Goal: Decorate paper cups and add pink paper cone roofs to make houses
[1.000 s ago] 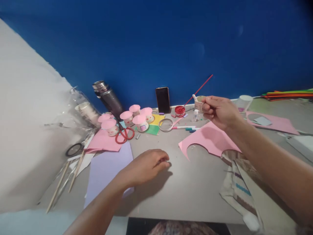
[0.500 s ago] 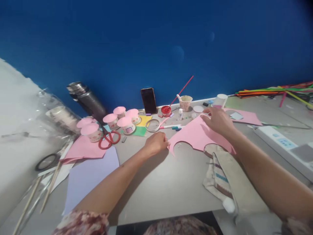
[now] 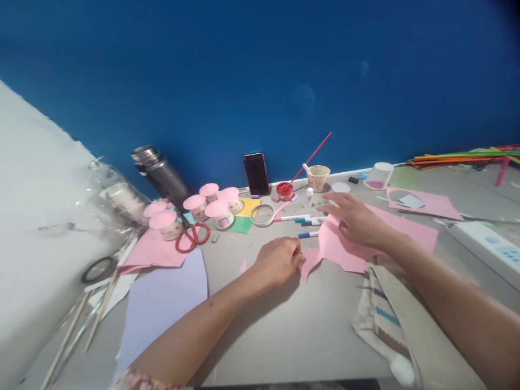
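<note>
A pink paper sheet (image 3: 406,228) with curved cut-outs along its near edge lies on the table. My left hand (image 3: 280,261) is closed at the narrow left strip of this sheet, its fingertips pinching the edge. My right hand (image 3: 352,218) is over the sheet's left part, fingers stretched out and apart, palm down. Between the hands the paper bulges up a little. Several markers (image 3: 309,234) lie just beyond the sheet's left end. A small glue bottle (image 3: 309,197) stands past my right fingertips.
Red-handled scissors (image 3: 193,238), pink-topped paper cups (image 3: 219,211) and a lilac sheet (image 3: 162,309) are at left. A phone (image 3: 255,173) leans on the blue wall beside a red paint pot (image 3: 285,190). A cloth pouch (image 3: 385,314) lies near my right forearm; a power strip (image 3: 487,244) is at right.
The pink sheet has shifted right and buckled near its left end, baring more of the markers. My left hand has moved right with its edge; my right fingers have spread. The view has shifted slightly.
</note>
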The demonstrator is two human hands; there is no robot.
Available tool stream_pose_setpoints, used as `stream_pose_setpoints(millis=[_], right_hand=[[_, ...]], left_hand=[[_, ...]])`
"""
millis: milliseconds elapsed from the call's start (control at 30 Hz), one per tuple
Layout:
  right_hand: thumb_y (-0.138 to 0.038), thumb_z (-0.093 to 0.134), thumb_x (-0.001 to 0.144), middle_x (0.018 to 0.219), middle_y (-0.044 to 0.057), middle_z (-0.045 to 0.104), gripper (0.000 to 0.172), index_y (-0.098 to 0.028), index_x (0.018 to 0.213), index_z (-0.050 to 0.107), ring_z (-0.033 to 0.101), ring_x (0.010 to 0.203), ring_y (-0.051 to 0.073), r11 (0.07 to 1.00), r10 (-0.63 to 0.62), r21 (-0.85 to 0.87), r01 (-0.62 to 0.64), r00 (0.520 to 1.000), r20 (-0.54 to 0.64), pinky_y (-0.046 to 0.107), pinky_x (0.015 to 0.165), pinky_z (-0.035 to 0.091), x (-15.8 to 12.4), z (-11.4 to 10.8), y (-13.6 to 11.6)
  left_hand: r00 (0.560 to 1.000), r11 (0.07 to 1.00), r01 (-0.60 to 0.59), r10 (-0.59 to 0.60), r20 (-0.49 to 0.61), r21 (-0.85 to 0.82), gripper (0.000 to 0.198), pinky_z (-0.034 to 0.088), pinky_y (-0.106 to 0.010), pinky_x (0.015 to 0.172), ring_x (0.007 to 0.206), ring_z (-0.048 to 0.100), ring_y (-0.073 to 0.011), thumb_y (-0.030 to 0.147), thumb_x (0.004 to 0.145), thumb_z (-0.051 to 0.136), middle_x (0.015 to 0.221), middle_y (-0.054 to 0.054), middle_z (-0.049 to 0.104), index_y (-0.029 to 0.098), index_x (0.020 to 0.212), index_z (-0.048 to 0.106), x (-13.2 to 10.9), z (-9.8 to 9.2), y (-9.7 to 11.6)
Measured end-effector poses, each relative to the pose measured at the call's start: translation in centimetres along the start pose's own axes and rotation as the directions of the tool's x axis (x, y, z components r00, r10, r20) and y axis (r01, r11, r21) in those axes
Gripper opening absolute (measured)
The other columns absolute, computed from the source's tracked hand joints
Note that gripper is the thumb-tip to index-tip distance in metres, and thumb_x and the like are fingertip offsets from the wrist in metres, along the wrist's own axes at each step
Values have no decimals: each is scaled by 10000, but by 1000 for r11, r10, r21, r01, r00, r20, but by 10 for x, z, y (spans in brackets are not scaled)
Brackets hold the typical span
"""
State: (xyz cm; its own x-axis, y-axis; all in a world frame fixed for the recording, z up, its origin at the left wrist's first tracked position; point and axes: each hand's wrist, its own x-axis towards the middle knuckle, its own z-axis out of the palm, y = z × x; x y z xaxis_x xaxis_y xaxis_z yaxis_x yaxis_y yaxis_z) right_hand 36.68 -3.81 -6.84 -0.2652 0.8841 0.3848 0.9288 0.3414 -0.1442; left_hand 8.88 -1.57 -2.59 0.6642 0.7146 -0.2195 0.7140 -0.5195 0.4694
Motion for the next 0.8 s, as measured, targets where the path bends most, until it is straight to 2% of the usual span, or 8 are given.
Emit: stream_pose_setpoints(millis=[100, 167, 267, 367, 433, 600, 700, 800], right_hand=[[-187, 553, 935, 1488, 129, 629, 278, -250, 1074, 786, 502, 1434, 370, 995, -91, 32, 90, 995, 32, 593, 1107, 492, -1, 12, -9], [-236, 559, 957, 1415, 137, 681, 226, -238, 946, 785, 516, 1419, 382, 996, -84, 25, 83, 996, 32, 599, 1086, 502, -3, 14, -6], [-250, 567, 939, 1357, 135, 717, 214, -233, 907, 777, 523, 1411, 383, 997, -74, -15, 75, 996, 40, 576, 1065, 515, -6, 11, 9], [-241, 535, 937, 1282, 142, 750, 247, -226, 861, 770, 550, 1373, 400, 988, 26, -152, -16, 997, 66, 557, 982, 543, -10, 9, 24], [-240, 496, 954, 1258, 178, 754, 294, -210, 863, 774, 586, 1315, 426, 961, 130, -250, -115, 991, 44, 566, 923, 545, -12, 8, 30], [-300, 456, 1005, 1304, 188, 741, 346, -176, 1110, 762, 654, 1213, 383, 940, 161, -280, -193, 978, -133, 502, 953, 518, -9, -1, 20], [-348, 409, 1056, 1021, 107, 808, 371, -230, 978, 752, 721, 912, 269, 948, 156, -244, -203, 968, -196, 349, 732, 487, -7, -1, 0], [-456, 332, 1076, 619, 38, 680, 517, -238, 786, 700, 529, 494, 181, 945, 194, -221, -241, 957, -215, 315, 524, 282, -8, 2, -14]], left_hand=[[1000, 1000, 4, -4, 23, 27, 377, 306, -325, 633, 806, 651, -231, 421, 1007, 495, 811, -43, 718, 225, 685, 501, -5, -6, -7], [998, 998, 35, -38, 41, 57, 437, 291, -331, 622, 780, 640, -234, 472, 1024, 446, 794, -51, 705, 223, 666, 470, -11, -12, -13], [995, 995, 74, -78, 59, 68, 347, 314, -324, 640, 789, 634, -226, 403, 993, 508, 827, -48, 709, 220, 699, 493, -30, -21, -19], [989, 993, -73, 83, 120, -89, 202, 388, -290, 726, 855, 645, -186, 301, 962, 574, 905, -11, 723, 222, 777, 563, -59, -26, -11], [948, 944, -226, 270, 169, -241, 142, 414, -250, 761, 878, 635, -153, 273, 963, 593, 919, 16, 702, 234, 828, 571, -75, -27, -3], [913, 903, -364, 394, 102, -228, 340, 363, -255, 653, 688, 479, -136, 289, 1050, 485, 731, 30, 506, 228, 742, 353, -84, -21, 6], [884, 874, -445, 464, 61, -196, 404, 340, -276, 652, 636, 422, -142, 333, 1064, 491, 655, 40, 437, 226, 718, 312, -82, -10, 1], [876, 859, -471, 482, 5, -199, 476, 338, -284, 642, 581, 409, -131, 436, 1074, 502, 597, 49, 455, 217, 677, 356, -83, 0, -7]])
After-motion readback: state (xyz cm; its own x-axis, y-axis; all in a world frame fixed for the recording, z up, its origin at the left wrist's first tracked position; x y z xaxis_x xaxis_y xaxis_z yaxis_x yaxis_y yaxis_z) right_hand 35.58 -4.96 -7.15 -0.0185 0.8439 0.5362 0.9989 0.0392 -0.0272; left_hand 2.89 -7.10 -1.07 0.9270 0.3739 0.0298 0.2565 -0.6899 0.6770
